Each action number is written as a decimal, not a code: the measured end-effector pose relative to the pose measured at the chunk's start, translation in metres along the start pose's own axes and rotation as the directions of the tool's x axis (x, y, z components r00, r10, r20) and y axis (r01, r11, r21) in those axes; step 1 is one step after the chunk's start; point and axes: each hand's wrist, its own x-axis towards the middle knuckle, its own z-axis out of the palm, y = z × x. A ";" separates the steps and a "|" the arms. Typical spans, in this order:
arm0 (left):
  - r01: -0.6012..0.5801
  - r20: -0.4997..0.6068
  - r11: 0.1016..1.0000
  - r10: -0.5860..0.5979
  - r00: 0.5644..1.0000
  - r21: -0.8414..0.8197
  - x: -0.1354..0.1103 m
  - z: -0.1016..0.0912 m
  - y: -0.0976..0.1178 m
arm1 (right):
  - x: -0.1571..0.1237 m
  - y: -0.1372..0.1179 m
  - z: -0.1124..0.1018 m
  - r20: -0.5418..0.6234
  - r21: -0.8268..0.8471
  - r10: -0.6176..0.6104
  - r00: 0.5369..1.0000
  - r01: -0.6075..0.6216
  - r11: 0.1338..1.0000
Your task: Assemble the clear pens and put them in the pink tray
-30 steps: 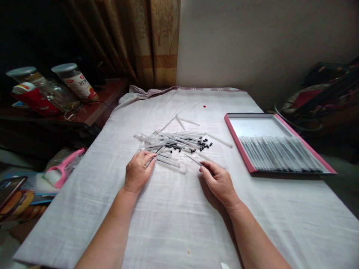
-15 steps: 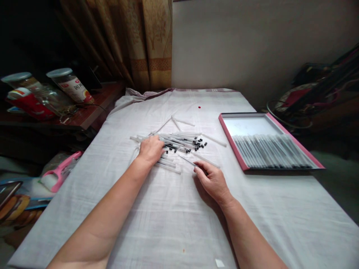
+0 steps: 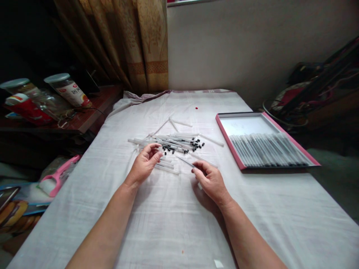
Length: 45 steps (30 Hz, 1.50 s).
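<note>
A slim pen refill (image 3: 183, 161) is pinched in my right hand (image 3: 210, 180), its thin tip pointing up and left over the cloth. My left hand (image 3: 144, 164) is at the near left side of the pile, thumb and fingers curled together; whatever they may pinch is too small to make out. Beyond it lies a loose heap of clear pen barrels (image 3: 168, 140) mixed with dark refills. Several small black end plugs (image 3: 195, 144) are scattered at the right side of the heap. A few separate clear tubes (image 3: 211, 139) lie around it.
To the right, a pink-edged box (image 3: 228, 144) holds a row of assembled-looking pens (image 3: 266, 151). A small red piece (image 3: 196, 108) lies far back on the white cloth (image 3: 168, 224). Jars (image 3: 68, 89) stand on the left side table; pink-handled scissors (image 3: 57, 179) lie below.
My left hand has drawn back from the pile toward me, its fingers now curled up in view. My right hand stays nearly in place with the refill. The view has shifted slightly.
</note>
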 end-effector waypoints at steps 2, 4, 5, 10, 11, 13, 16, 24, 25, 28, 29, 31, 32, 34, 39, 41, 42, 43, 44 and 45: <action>0.145 -0.022 0.952 -0.156 0.987 -0.270 -0.015 0.009 -0.009 | -0.002 -0.004 0.000 0.022 0.024 -0.016 1.000 0.015 1.000; 0.219 -0.016 0.877 -0.249 0.968 -0.427 -0.025 0.017 -0.015 | -0.004 -0.008 -0.001 0.052 0.039 -0.040 0.998 0.038 0.998; 0.235 -0.013 0.846 -0.274 0.962 -0.478 -0.028 0.020 -0.016 | -0.005 -0.010 -0.001 0.068 0.043 -0.053 0.996 0.050 0.998; 0.274 0.006 0.794 -0.322 0.947 -0.542 -0.030 0.026 -0.019 | -0.008 -0.011 -0.001 0.102 0.050 -0.097 0.990 0.092 0.995; 0.274 0.008 0.801 -0.319 0.948 -0.533 -0.030 0.027 -0.020 | -0.008 -0.010 0.000 0.107 0.051 -0.097 0.989 0.093 0.994; 0.271 0.014 0.817 -0.307 0.952 -0.508 -0.031 0.028 -0.021 | -0.008 -0.009 0.002 0.121 0.051 -0.095 0.988 0.089 0.995; 0.267 0.029 0.840 -0.288 0.957 -0.473 -0.032 0.030 -0.023 | -0.008 -0.008 0.004 0.130 0.045 -0.085 0.988 0.080 0.996; 0.245 0.029 0.899 -0.252 0.967 -0.363 -0.035 0.028 -0.025 | -0.006 -0.013 -0.002 0.127 0.001 -0.098 0.987 0.098 0.995; 0.245 0.030 0.904 -0.251 0.968 -0.351 -0.035 0.027 -0.024 | -0.006 -0.013 -0.002 0.129 -0.002 -0.099 0.987 0.100 0.995; 0.251 0.043 0.918 -0.250 0.967 -0.307 -0.036 0.026 -0.023 | -0.006 -0.011 -0.001 0.140 -0.008 -0.099 0.985 0.101 0.995; 0.251 0.053 0.924 -0.247 0.968 -0.289 -0.037 0.026 -0.023 | -0.007 -0.011 -0.001 0.144 -0.008 -0.098 0.985 0.101 0.995; 0.248 0.079 0.933 -0.235 0.969 -0.260 -0.038 0.026 -0.022 | -0.007 -0.010 0.001 0.154 -0.008 -0.092 0.984 0.094 0.996; 0.245 0.091 0.937 -0.229 0.969 -0.250 -0.038 0.026 -0.022 | -0.008 -0.010 0.001 0.167 -0.008 -0.087 0.982 0.089 0.996; 0.239 0.108 0.941 -0.219 0.970 -0.240 -0.039 0.026 -0.021 | -0.007 -0.011 0.002 0.209 -0.001 -0.078 0.975 0.080 0.997; 0.269 0.113 0.929 -0.248 0.962 -0.253 -0.040 0.026 -0.020 | -0.007 -0.013 0.005 0.258 0.048 -0.072 0.963 0.062 0.997; 0.287 0.100 0.922 -0.270 0.958 -0.259 -0.040 0.027 -0.020 | -0.008 -0.013 0.009 0.223 0.072 -0.088 0.971 0.073 0.995; 0.290 0.092 0.921 -0.275 0.957 -0.261 -0.040 0.027 -0.019 | -0.008 -0.014 0.011 0.202 0.086 -0.099 0.974 0.083 0.993; 0.287 0.081 0.921 -0.275 0.958 -0.264 -0.040 0.028 -0.019 | -0.009 -0.014 0.013 0.179 0.099 -0.111 0.978 0.094 0.991; 0.278 0.069 0.923 -0.270 0.960 -0.267 -0.040 0.028 -0.019 | -0.010 -0.014 0.015 0.158 0.109 -0.123 0.980 0.107 0.988; 0.264 0.056 0.926 -0.259 0.964 -0.268 -0.039 0.028 -0.019 | -0.011 -0.014 0.017 0.143 0.115 -0.134 0.981 0.118 0.986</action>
